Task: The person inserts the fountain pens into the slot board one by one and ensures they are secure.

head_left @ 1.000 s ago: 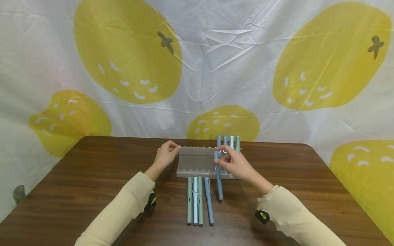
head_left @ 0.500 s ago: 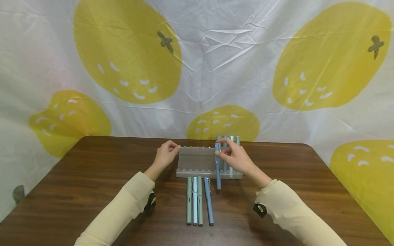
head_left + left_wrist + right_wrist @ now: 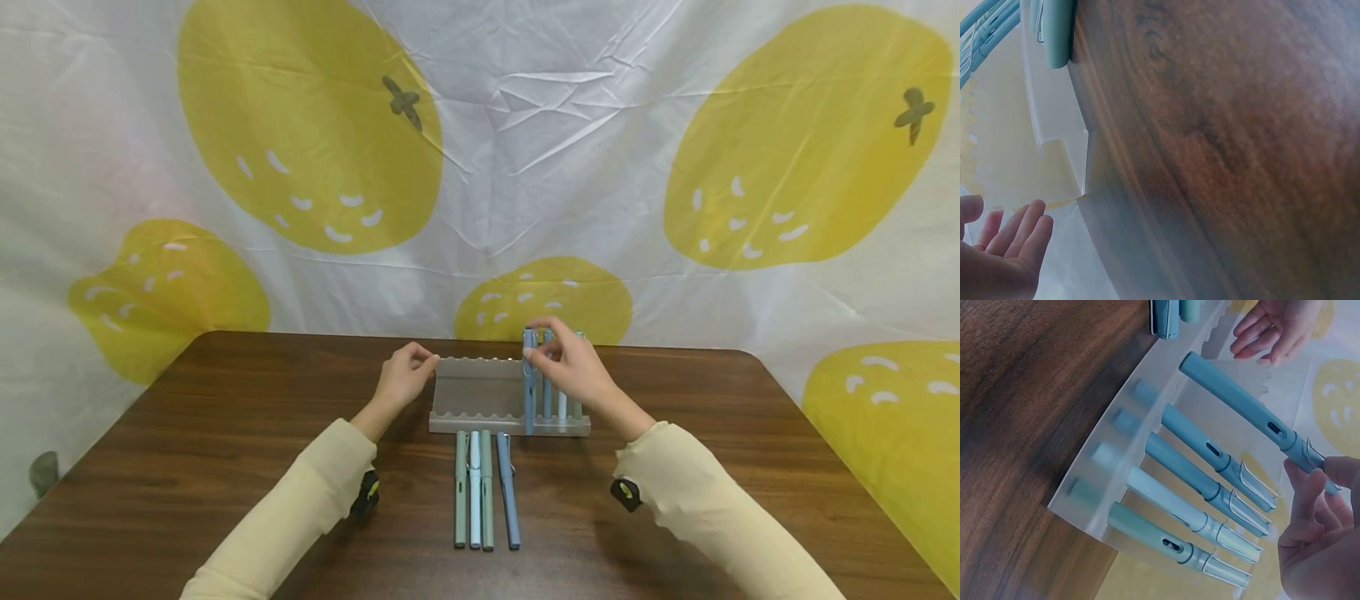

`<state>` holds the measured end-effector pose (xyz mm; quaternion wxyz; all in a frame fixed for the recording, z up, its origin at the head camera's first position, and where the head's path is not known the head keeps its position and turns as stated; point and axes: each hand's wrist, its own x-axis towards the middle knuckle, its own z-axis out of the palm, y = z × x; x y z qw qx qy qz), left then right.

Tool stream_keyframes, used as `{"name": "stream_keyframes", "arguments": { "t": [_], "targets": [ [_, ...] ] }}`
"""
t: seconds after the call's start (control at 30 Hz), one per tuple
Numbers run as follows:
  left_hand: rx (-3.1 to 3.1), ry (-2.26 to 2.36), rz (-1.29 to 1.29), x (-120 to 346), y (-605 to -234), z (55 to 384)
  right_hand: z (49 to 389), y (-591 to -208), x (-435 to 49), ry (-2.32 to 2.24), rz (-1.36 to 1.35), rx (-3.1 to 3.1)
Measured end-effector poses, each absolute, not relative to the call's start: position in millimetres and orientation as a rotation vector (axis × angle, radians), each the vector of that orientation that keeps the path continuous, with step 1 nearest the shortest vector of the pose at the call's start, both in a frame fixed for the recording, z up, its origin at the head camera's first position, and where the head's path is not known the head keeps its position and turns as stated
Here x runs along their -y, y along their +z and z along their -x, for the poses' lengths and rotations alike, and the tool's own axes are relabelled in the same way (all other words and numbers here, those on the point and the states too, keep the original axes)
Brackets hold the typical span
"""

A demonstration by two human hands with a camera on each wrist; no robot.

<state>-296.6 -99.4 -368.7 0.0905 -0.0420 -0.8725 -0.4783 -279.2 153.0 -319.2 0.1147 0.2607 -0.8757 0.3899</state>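
My right hand point(image 3: 576, 368) pinches a blue capped pen point(image 3: 1235, 397) near its clip end, between thumb and fingers. The pen stands almost upright in the head view, its lower end at the front rail of a translucent pen rack point(image 3: 476, 393) with scalloped edges. Beside it, several pens lean in the rack's right part: a green pen point(image 3: 1147, 531), a light blue pen point(image 3: 1163, 499) and blue ones point(image 3: 1180, 464). My left hand point(image 3: 405, 375) holds the rack's upper left corner between thumb and forefinger; its other fingers point(image 3: 1034, 234) extend behind.
Before the rack on the brown table point(image 3: 300, 517) lie a green pen point(image 3: 461, 500), a light blue pen point(image 3: 476, 504), another green pen point(image 3: 488, 504) and a blue pen point(image 3: 510, 504). A white cloth point(image 3: 555, 167) with lemon prints hangs behind the table.
My right hand has moved the blue pen up and away from me, from over the table before the rack to the rack's front rail. The left hand stays at the corner.
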Motion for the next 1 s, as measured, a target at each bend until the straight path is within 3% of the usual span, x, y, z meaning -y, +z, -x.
{"name": "stream_keyframes", "arguments": {
  "t": [0.43, 1.0],
  "targets": [
    [2.591, -1.431, 0.129, 99, -367, 295, 285, -318, -148, 1.081, -0.748, 2.396],
    [2.564, -1.389, 0.145, 98, -372, 296, 285, -348, -146, 1.018, -0.733, 2.347]
  ]
}}
